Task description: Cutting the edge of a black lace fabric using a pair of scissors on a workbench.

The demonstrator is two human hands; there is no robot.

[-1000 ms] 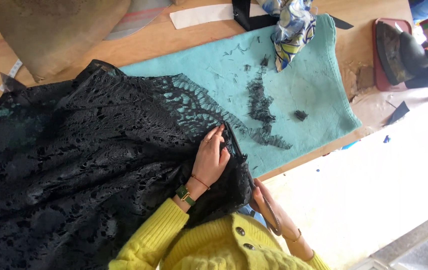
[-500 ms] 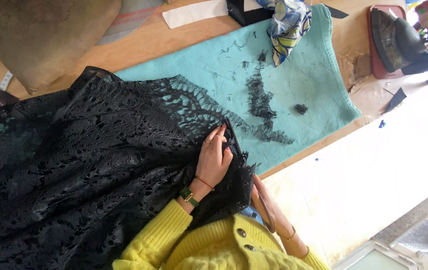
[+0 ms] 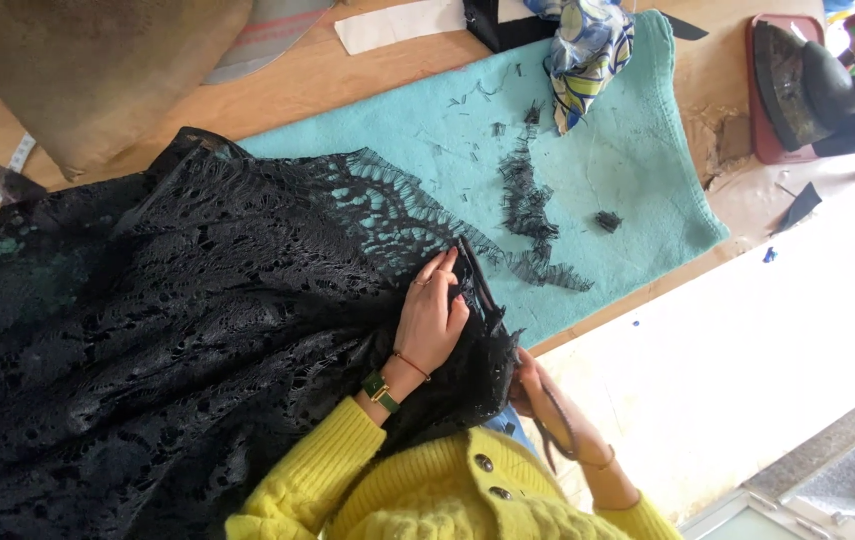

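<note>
A large black lace fabric (image 3: 168, 330) covers the left half of the table and drapes over its near edge. My left hand (image 3: 433, 318), with a green watch and a thin red cord at the wrist, lies on the lace's scalloped edge and pins it with its fingertips. My right hand (image 3: 540, 392) sits just past the table edge, half hidden by the hanging lace. It grips dark scissors (image 3: 551, 425), whose thin blades (image 3: 478, 280) run up along the lace edge beside my left fingers. Both sleeves are yellow knit.
A turquoise towel (image 3: 638, 170) lies under the lace, strewn with black lace trimmings (image 3: 528, 200). A patterned blue and yellow cloth (image 3: 588, 50) lies at its far end. An iron on a red rest (image 3: 798, 80) stands at the top right, and tan fabric (image 3: 98, 70) at the top left.
Both hands stay at the lace edge almost unmoved. The view has shifted slightly.
</note>
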